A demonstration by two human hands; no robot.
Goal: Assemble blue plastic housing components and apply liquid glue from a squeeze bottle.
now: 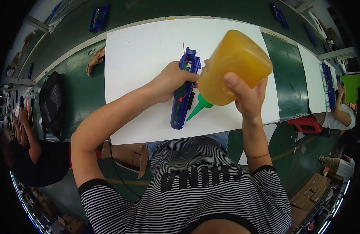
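My left hand is closed round the middle of a long blue plastic housing. A green circuit board, thin red wires and a small red connector show inside the housing. In my right hand is a large squeeze bottle of amber liquid, tilted with its base up and to the right. Its green cone nozzle points down and left, the tip just beside the housing's lower end and seemingly apart from it. The bottle hides some of my right fingers.
A white sheet covers the green table under my hands. At left lie crumpled brown paper and a black mesh bag. Blue housings rest on the far surface. Other people work at both sides; a red stool stands right.
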